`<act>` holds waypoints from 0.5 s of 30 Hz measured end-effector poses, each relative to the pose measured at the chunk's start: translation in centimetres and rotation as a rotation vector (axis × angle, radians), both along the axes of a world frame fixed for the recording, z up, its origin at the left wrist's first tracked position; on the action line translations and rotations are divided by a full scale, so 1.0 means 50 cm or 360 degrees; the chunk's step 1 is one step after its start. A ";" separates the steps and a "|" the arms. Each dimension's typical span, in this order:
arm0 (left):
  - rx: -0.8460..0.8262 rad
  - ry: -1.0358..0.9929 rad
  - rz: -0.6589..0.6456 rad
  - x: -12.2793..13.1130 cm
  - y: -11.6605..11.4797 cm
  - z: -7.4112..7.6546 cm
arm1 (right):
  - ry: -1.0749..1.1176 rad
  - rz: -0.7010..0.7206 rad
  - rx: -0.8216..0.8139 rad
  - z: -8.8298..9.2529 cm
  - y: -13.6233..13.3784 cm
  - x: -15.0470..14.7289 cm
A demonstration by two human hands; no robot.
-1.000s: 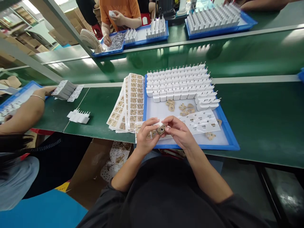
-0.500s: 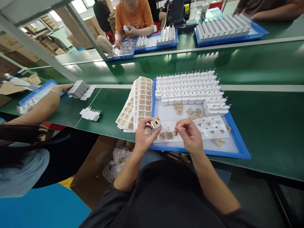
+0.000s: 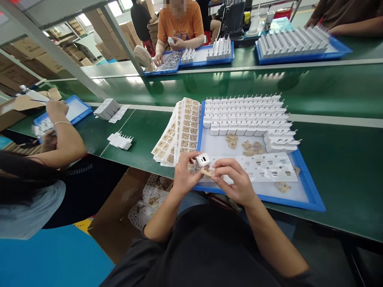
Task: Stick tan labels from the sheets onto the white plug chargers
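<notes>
My left hand [image 3: 184, 175] grips a white charger plug [image 3: 204, 160], its face with the dark port slots turned up toward me. In my right hand [image 3: 236, 180], thumb and fingertips pinch a tan sticker piece [image 3: 207, 172] just below the charger. Under both hands, a white sticker sheet [image 3: 271, 166] with cut-outs lies across the blue-rimmed tray [image 3: 312, 195]. Rows of white charger plugs [image 3: 243, 115], pins up, fill the tray's far part. Crumpled tan sticker scraps [image 3: 253, 148] lie between those rows and the sheet.
Stacked sheets of tan stickers [image 3: 179, 131] lie left of the tray. Farther left are a few chargers [image 3: 120, 140], a white stack [image 3: 107, 109] and a co-worker's arm [image 3: 70, 137]. Across the green table, another person in orange [image 3: 181, 24] handles parts at blue trays.
The tan sticker piece has come off the charger's face and is now in my right hand, which has moved left to the charger. The co-worker's hand has left the white stack.
</notes>
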State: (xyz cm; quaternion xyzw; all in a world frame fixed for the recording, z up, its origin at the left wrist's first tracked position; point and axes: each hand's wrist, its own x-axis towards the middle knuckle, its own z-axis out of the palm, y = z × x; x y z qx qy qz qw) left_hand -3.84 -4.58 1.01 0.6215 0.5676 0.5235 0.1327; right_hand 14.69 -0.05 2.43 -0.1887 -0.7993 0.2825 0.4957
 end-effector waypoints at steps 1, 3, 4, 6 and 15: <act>-0.0033 -0.0047 0.0032 -0.005 0.001 -0.004 | -0.0005 0.0014 -0.0124 0.001 0.000 0.008; -0.0083 -0.0140 0.0086 -0.018 0.005 -0.009 | -0.0047 -0.0189 -0.0370 0.001 0.012 0.025; -0.0097 -0.0175 0.0111 -0.025 0.008 -0.010 | -0.0093 -0.0390 -0.0443 -0.002 0.024 0.035; -0.0097 -0.0213 0.0185 -0.047 0.018 -0.007 | -0.0266 -0.0819 -0.0470 -0.015 0.056 0.055; -0.0100 0.0168 0.1025 -0.317 0.063 -0.017 | -0.0874 -0.0873 -0.0271 -0.085 0.109 0.087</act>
